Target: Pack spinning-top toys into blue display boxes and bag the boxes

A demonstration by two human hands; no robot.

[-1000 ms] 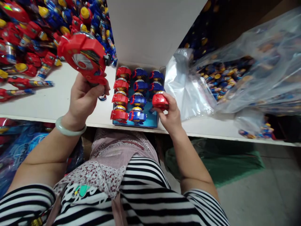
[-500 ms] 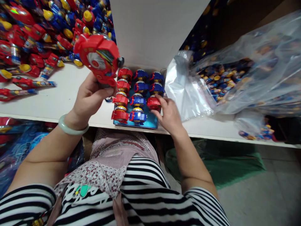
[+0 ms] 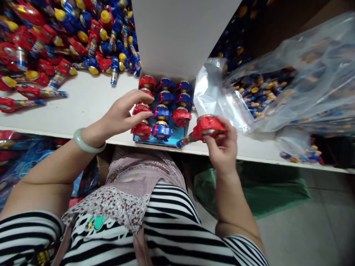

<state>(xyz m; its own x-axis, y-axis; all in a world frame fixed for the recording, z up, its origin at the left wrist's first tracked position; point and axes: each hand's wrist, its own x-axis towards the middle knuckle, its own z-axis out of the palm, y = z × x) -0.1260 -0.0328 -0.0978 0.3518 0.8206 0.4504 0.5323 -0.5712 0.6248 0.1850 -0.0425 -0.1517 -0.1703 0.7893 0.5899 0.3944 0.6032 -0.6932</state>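
A small blue display box (image 3: 177, 137) at the table's front edge holds rows of red and blue toys (image 3: 163, 112). My left hand (image 3: 124, 112), with a pale green bangle on the wrist, rests with spread fingers on the red toys in the box's left column. It holds nothing. To the right of the box, my right hand (image 3: 223, 147) grips a red toy (image 3: 206, 127) with a coloured stick pointing left toward the box's front right corner.
A heap of loose red and blue toys (image 3: 63, 40) covers the back left of the white table (image 3: 83, 107). A raised white box flap (image 3: 180, 33) stands behind the display box. Clear plastic bags of toys (image 3: 277, 85) lie at the right. Green material lies under the table.
The large red toy has left my left hand, which now lies on the box's left column. My right hand set a red toy into the box's right column and now holds another.
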